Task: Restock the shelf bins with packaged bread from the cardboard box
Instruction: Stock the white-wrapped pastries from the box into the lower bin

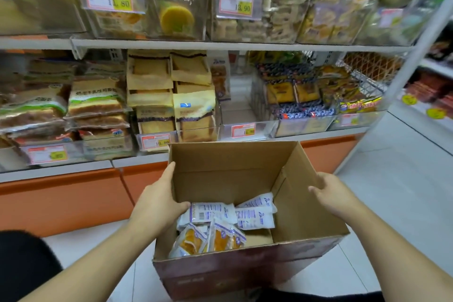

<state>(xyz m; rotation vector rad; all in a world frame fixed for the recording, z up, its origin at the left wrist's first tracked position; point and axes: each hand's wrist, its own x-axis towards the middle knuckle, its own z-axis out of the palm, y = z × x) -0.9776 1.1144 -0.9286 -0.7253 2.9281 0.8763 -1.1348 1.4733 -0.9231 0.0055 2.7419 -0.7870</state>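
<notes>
Packaged bread point(215, 225) lies in a loose heap on the bottom of the cardboard box point(245, 272), crowded toward its near-left corner, with the right half of the box floor bare. Going left to right: the left hand point(159, 200) grips the box's left wall, thumb hooked over the rim to the inside just above the packets and fingers flat along the outside; the packets come next, some white back up and 2 or so showing golden bread through clear film; the right hand point(329, 192) sits at the right wall with fingers loosely spread, and I cannot tell whether it presses the cardboard or hovers just off it. The step in hand looks like steadying or shifting the box before picking. To do it well, I would keep the box close under the lower shelf point(245, 136), where a nearly empty clear bin point(245, 115) stands just above the box's far wall with a matching packet point(221, 81) upright at its left side. Lift packets by the sealed edges, not the soft middle, and stand them label forward from the bin's back edge.
</notes>
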